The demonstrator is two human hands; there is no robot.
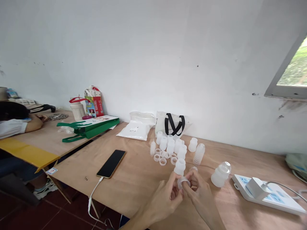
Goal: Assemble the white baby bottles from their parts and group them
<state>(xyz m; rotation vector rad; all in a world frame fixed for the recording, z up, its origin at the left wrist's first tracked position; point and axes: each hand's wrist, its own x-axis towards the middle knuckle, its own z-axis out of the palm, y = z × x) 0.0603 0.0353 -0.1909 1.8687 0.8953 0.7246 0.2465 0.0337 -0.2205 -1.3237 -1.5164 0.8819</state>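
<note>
My left hand [169, 195] and my right hand [197, 187] meet near the table's front, both closed around a translucent plastic ring [183, 182]. The fingers hide part of it. Just beyond my fingertips stands a frosted plastic bottle [179, 166], and a clear dome cap [193, 168] shows partly behind my right hand. Several loose rings [163, 162] lie further back, beside a stack of pointed translucent pieces [153, 148]. Behind them is a cluster of frosted bottles [170, 146]. A stack of clear caps [199, 154] stands to their right. Right of my hands is a capped bottle [221, 174].
A white power strip [275, 195] with a plugged-in charger lies at right. At left is a black phone [111, 164] on a white cable. A white plastic package [135, 129] and a black-handled bag [160, 121] are by the wall. Another person's arm [35, 124] rests on the neighbouring table.
</note>
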